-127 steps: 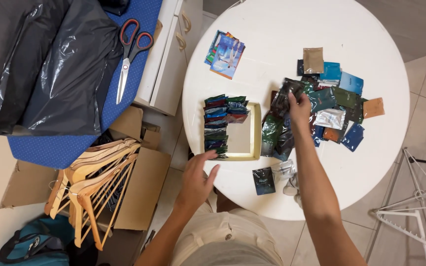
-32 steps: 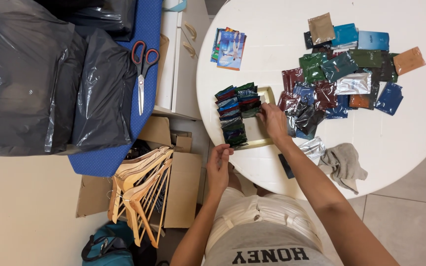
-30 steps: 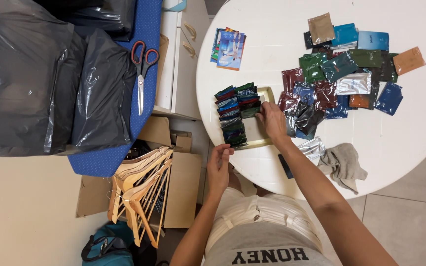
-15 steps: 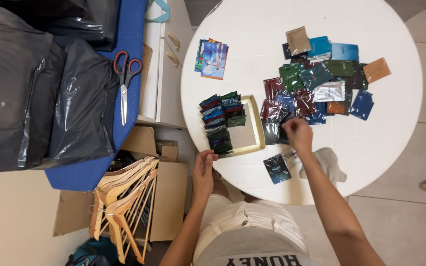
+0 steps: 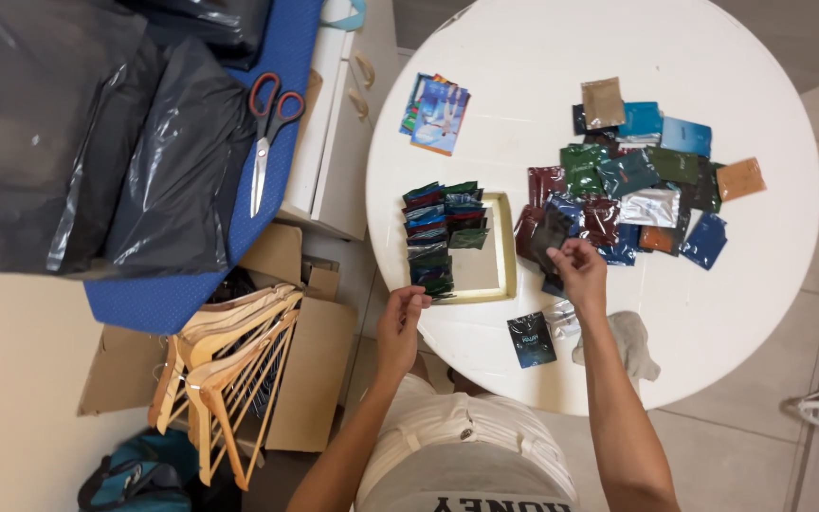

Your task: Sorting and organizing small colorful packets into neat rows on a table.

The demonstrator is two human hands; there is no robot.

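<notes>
While the left hand (image 5: 402,318) rests curled at the tabletop's (image 5: 523,57) near edge, the right hand (image 5: 578,275) pinches a dark foil sachet (image 5: 552,232).

Far left, black plastic bags (image 5: 97,161) and red-handled scissors (image 5: 265,133) lie on a blue board (image 5: 282,57), with wooden hangers (image 5: 225,374) on cardboard below. The left hand holds nothing, its fingers loosely bent just beside a shallow cream tray (image 5: 485,256) carrying a fanned row of dark sachets (image 5: 440,232). A stack of blue cards (image 5: 438,114) sits near the tabletop's far-left side. The held sachet is lifted at the near edge of a loose spread of coloured sachets (image 5: 646,180). One dark sachet (image 5: 531,338) and a grey cloth (image 5: 629,343) lie by the right forearm.
</notes>
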